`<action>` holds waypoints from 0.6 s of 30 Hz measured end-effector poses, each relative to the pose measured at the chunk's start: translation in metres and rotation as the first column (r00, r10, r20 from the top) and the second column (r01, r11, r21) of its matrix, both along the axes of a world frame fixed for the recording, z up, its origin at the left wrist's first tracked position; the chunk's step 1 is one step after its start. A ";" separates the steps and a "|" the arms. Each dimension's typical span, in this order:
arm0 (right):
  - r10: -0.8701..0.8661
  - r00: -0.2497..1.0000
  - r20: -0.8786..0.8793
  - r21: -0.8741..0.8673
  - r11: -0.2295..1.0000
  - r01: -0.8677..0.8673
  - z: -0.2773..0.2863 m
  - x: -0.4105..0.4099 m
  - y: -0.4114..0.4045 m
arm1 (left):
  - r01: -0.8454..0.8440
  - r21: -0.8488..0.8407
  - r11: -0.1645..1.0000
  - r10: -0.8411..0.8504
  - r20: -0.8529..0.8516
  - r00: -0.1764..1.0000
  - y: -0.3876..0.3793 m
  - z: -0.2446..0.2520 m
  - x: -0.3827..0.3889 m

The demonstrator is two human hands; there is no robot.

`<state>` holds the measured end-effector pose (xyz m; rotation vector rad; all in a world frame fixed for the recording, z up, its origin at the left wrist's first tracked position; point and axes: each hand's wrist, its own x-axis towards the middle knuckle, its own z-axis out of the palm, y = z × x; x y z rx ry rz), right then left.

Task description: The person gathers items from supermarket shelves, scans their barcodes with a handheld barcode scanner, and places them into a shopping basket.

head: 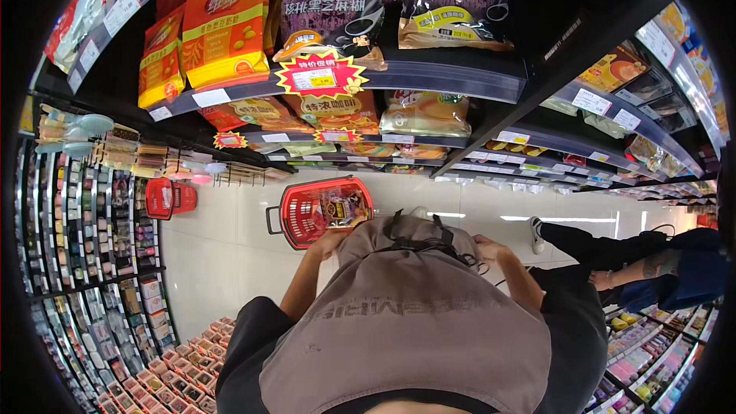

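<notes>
Before me on the floor stands a red plastic shopping basket point(296, 237) with its grey handle point(271, 221) tipped out to the left. Inside it lies a purple and brown food packet point(343, 210) with a dark printed label. My left hand point(329, 243) is at the basket's near edge, beside the hem of my grey-brown vest point(414, 299); its fingertips are partly hidden, so a grip cannot be made out. On the other side of the vest, by its hem and dark cords, is my right hand point(487, 248), fingers bent and partly covered.
Shelves ahead hold orange soybean milk powder bags point(227, 26) and purple black sesame bags point(454, 0). A second red basket point(171, 198) stands to the left, near racks of small goods point(92, 224). A person in dark clothes point(673, 270) is close on my right.
</notes>
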<state>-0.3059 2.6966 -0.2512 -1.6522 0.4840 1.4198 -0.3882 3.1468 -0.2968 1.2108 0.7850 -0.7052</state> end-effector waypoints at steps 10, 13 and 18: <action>-0.285 0.944 -0.163 0.359 0.874 0.326 0.047 -0.056 0.027 | 0.174 0.545 0.820 -0.255 0.078 0.964 0.032 -0.050 -0.044; -0.476 0.859 -0.191 0.464 0.727 0.506 0.053 -0.087 0.032 | 0.138 0.493 0.859 -0.224 0.119 0.967 0.032 -0.041 -0.042; -0.056 0.982 0.178 0.327 0.945 -0.005 0.068 -0.080 0.085 | 0.169 0.508 0.845 -0.275 0.140 0.951 0.068 -0.117 -0.064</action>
